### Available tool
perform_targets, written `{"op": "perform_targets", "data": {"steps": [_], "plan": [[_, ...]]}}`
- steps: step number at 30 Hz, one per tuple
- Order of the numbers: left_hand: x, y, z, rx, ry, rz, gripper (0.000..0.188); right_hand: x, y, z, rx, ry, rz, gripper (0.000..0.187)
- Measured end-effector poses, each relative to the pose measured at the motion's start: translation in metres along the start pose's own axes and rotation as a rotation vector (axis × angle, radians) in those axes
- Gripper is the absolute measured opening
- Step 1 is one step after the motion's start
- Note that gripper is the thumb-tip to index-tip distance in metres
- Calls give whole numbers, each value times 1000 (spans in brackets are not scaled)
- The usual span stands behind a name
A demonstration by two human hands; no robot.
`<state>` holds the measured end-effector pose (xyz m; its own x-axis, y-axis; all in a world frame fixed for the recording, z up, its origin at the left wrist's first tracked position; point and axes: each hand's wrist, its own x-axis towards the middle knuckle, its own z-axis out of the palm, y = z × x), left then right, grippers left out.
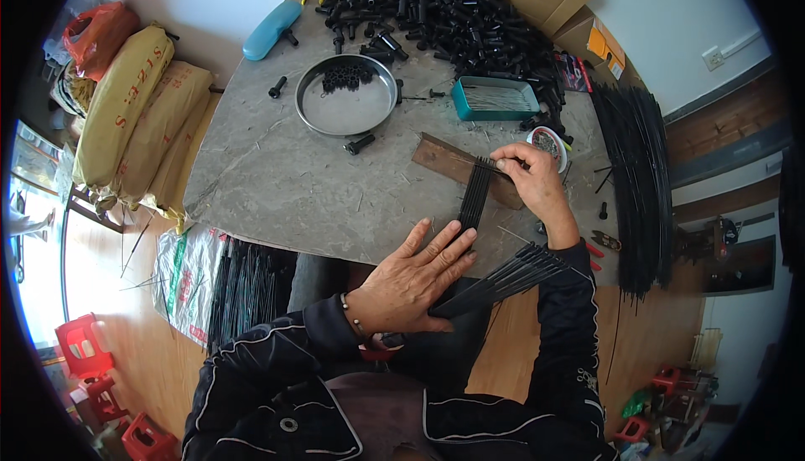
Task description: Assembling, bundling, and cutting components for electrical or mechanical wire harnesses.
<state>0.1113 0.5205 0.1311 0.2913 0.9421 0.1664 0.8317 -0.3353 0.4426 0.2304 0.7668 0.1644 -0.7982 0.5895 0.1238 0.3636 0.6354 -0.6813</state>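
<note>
My left hand (407, 285) lay on black rods (475, 197), fingers apart, my right hand (538, 186), fingertips together, at their far ends

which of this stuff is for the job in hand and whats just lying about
In the job:
Row of black rods, left hand at their near ends, right hand at the far ends
Wooden block, under their far ends
Probably the teal tin of thin pieces

Apparently just lying about:
Light blue case
Yellowish sacks
Red stools
</note>
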Motion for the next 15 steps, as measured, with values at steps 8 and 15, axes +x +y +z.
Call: {"op": "perform_targets", "data": {"steps": [8, 15], "plan": [[1, 0, -1, 50, -3, 3, 105, 3, 9, -1, 138, -70, 82, 13], [1, 0, -1, 37, 1, -1, 104, 0, -1, 7, 77, 9, 46, 20]]}}
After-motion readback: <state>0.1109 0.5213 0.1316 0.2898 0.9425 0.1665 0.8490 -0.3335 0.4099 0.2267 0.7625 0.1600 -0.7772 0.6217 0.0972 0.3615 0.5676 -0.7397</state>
